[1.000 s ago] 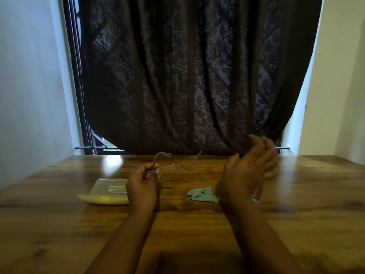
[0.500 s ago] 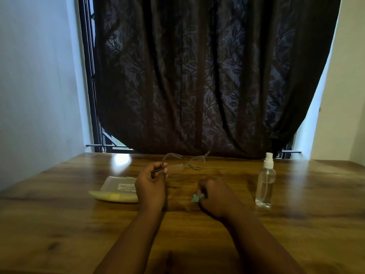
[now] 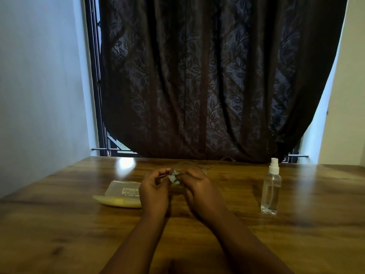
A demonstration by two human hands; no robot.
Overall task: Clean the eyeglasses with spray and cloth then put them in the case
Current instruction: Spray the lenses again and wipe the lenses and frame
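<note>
My left hand (image 3: 155,191) holds the thin-rimmed eyeglasses (image 3: 194,167) by one side, just above the table's middle. My right hand (image 3: 199,189) pinches the small green cloth (image 3: 174,177) and presses it against the glasses; most of the cloth and the near lens are hidden by my fingers. The open eyeglass case (image 3: 120,195), with a clear lid and a yellow base, lies on the table left of my left hand. A clear spray bottle (image 3: 271,191) with a white nozzle stands upright to the right.
The wooden table (image 3: 59,224) runs to a white wall on the left. A dark leaf-patterned curtain (image 3: 207,76) hangs over the window behind the table's far edge.
My right hand picked the green cloth up off the table and brought it up to the glasses. Before that it let go of the spray bottle, which now stands alone.
</note>
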